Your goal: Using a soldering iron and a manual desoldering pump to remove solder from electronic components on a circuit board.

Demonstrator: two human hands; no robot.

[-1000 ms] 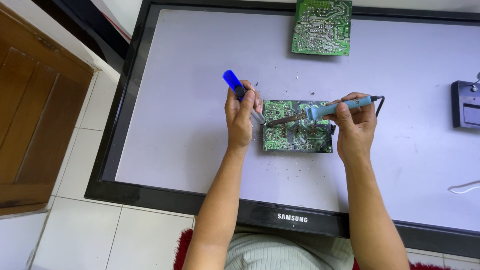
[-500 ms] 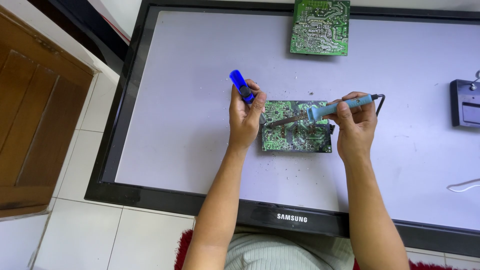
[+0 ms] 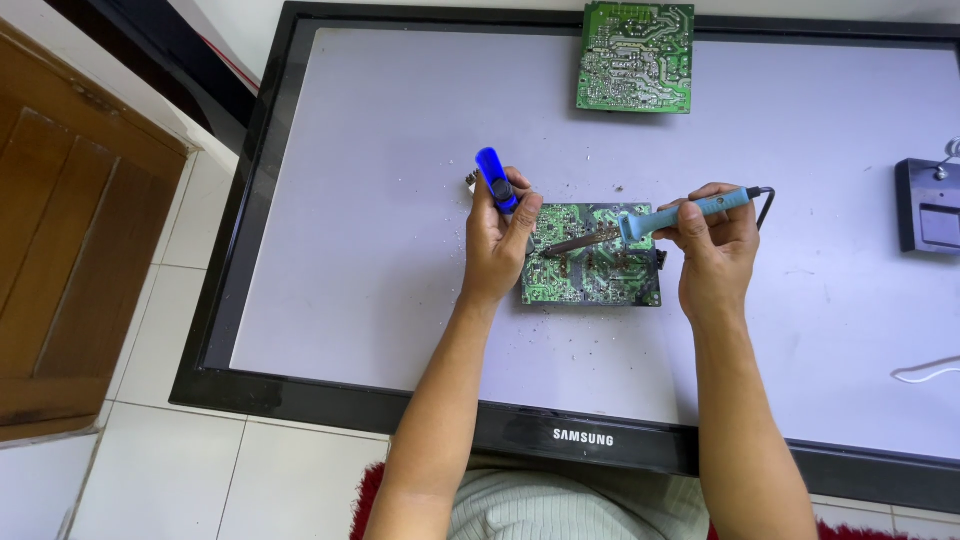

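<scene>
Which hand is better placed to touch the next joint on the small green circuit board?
Probably the right hand: its blue-handled soldering iron tip lies over the small green circuit board.

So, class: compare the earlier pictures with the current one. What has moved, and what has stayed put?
The left hand has tilted the blue pump a little more upright, its top shifting slightly right. Nothing was picked up or let go. The right hand still holds the soldering iron with its tip over the small board; the second board and the grey box lie as before.
</scene>
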